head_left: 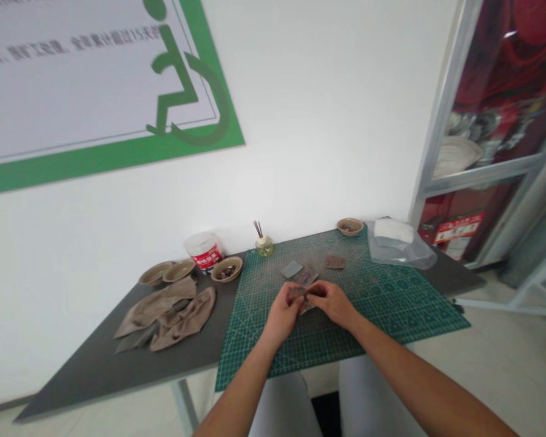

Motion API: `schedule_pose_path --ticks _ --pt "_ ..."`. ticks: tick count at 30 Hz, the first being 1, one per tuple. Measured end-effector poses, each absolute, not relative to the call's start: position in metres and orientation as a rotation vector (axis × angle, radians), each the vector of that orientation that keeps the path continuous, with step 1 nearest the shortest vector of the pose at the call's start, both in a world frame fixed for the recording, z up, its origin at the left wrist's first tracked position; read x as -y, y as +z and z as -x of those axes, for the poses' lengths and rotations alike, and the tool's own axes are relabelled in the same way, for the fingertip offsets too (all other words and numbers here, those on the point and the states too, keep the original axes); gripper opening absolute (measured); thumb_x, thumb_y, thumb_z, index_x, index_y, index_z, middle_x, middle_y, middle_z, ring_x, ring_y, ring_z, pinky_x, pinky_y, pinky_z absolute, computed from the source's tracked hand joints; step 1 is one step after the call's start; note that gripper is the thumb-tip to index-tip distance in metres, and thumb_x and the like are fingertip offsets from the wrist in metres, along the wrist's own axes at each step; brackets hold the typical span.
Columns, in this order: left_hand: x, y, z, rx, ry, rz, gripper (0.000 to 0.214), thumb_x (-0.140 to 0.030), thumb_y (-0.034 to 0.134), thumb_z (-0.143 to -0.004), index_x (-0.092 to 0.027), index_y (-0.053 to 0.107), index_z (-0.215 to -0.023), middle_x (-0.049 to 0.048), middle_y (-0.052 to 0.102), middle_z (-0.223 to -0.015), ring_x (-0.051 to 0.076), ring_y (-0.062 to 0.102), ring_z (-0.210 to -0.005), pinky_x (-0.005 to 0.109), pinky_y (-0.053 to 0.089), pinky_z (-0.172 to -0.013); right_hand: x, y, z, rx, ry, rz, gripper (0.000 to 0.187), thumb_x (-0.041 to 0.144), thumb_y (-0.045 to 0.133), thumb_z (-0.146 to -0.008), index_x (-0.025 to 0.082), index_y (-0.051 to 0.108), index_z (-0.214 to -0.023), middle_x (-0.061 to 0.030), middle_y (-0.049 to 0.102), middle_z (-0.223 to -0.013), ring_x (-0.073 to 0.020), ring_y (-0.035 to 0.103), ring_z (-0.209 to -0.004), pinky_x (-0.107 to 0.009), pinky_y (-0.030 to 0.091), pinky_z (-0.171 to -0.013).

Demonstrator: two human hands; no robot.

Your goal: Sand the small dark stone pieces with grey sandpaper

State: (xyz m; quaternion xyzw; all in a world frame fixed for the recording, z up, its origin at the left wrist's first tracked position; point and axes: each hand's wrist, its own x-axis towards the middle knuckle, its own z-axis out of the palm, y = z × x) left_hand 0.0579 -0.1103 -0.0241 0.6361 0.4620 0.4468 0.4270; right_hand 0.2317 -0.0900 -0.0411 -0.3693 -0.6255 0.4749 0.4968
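Observation:
My left hand [286, 308] and my right hand [331, 300] meet over the green cutting mat [255, 340], fingers bent and pinched together. A small dark piece shows between the fingertips, too small and covered to name. A pale flat edge peeks out just below them. Directly beyond my hands lie a grey square sheet [292, 269] and a brownish-grey flat piece [306, 275], side by side. Farther right on the mat rests a reddish-brown flat piece [335, 261].
Crumpled brown cloths [182, 321] lie left on the dark table [91, 364]. Behind them stand shallow bowls [227, 269], a white-and-red tub [205, 252] and a reed diffuser [264, 245]. At the back right are another bowl [350, 227] and a clear plastic bag [404, 252].

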Motion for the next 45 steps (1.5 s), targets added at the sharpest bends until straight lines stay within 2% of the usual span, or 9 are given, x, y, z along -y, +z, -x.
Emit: schedule_pose_path --ticks 3,6,12,17,25,29,33,37,45 --pt "0.117 -0.023 -0.054 -1.376 1.094 -1.923 0.022 -0.025 0.055 -0.085 -0.022 0.056 -0.107 0.0031 0.064 -0.093 0.018 0.06 -0.087 0.032 0.046 -0.079 0.087 -0.045 -0.233 1.422 1.153 0.898 0.019 0.03 0.067 -0.077 0.019 0.067 -0.093 -0.0035 0.07 -0.086 -0.0188 0.065 -0.08 -0.031 0.051 -0.077" --pt "0.126 -0.021 -0.054 -1.488 0.921 -2.258 0.026 -0.024 0.054 -0.087 -0.024 0.058 -0.113 0.0056 0.063 -0.11 0.022 0.054 -0.104 0.038 0.041 -0.091 0.085 -0.048 -0.235 1.356 1.161 0.897 0.02 0.031 0.063 -0.079 0.019 0.065 -0.095 -0.0031 0.068 -0.087 -0.0181 0.065 -0.077 -0.032 0.052 -0.075" --pt "0.136 -0.02 -0.058 -1.587 0.583 -2.519 0.034 -0.03 0.055 -0.089 -0.032 0.055 -0.123 0.0044 0.054 -0.13 0.026 0.044 -0.119 0.042 0.035 -0.092 0.083 -0.051 -0.235 1.295 1.16 0.893 0.02 0.031 0.065 -0.077 0.02 0.063 -0.093 -0.0019 0.066 -0.083 -0.0174 0.064 -0.072 -0.032 0.052 -0.072" --pt "0.134 -0.018 -0.056 -1.618 0.518 -2.557 0.027 -0.034 0.05 -0.092 -0.032 0.058 -0.117 0.0038 0.056 -0.127 0.025 0.045 -0.115 0.04 0.034 -0.089 0.083 -0.053 -0.233 1.264 1.166 0.891 0.019 0.032 0.065 -0.076 0.02 0.062 -0.091 -0.0026 0.066 -0.085 -0.0181 0.064 -0.075 -0.032 0.052 -0.072" --pt "0.135 -0.013 -0.043 -1.628 0.52 -2.538 0.025 -0.028 0.052 -0.089 -0.029 0.058 -0.113 0.0043 0.057 -0.122 0.024 0.047 -0.112 0.039 0.034 -0.087 0.087 -0.049 -0.233 1.247 1.194 0.876 0.017 0.028 0.067 -0.075 0.02 0.059 -0.088 -0.0028 0.067 -0.086 -0.0173 0.063 -0.076 -0.031 0.05 -0.073" --pt "0.136 -0.012 -0.041 -1.611 0.554 -2.526 0.028 -0.028 0.055 -0.086 -0.028 0.057 -0.114 0.0049 0.056 -0.122 0.025 0.046 -0.113 0.04 0.034 -0.088 0.087 -0.048 -0.233 1.241 1.206 0.877 0.018 0.029 0.067 -0.074 0.02 0.057 -0.086 -0.0043 0.069 -0.093 -0.0178 0.063 -0.079 -0.032 0.05 -0.076" --pt "0.135 -0.014 -0.041 -1.656 0.589 -2.494 0.025 -0.03 0.048 -0.091 -0.028 0.057 -0.114 0.0053 0.056 -0.122 0.025 0.046 -0.113 0.04 0.034 -0.088 0.085 -0.051 -0.233 1.258 1.196 0.865 0.019 0.028 0.068 -0.073 0.021 0.055 -0.084 -0.005 0.069 -0.097 -0.0192 0.064 -0.085 -0.034 0.049 -0.08" --pt "0.135 -0.016 -0.04 -1.72 0.569 -2.471 0.026 -0.03 0.048 -0.091 -0.028 0.057 -0.115 0.0063 0.056 -0.119 0.026 0.046 -0.111 0.041 0.034 -0.087 0.085 -0.054 -0.231 1.342 1.155 0.885 0.02 0.026 0.069 -0.072 0.021 0.054 -0.083 -0.0044 0.069 -0.098 -0.0194 0.065 -0.09 -0.034 0.049 -0.084" --pt "0.137 -0.014 -0.04 -1.764 0.525 -2.465 0.025 -0.03 0.045 -0.091 -0.027 0.059 -0.112 0.0071 0.056 -0.115 0.027 0.046 -0.108 0.042 0.035 -0.085 0.082 -0.041 -0.238 1.701 0.866 1.053 0.017 0.025 0.069 -0.074 0.021 0.065 -0.09 -0.0012 0.07 -0.086 -0.0179 0.065 -0.079 -0.032 0.049 -0.077"
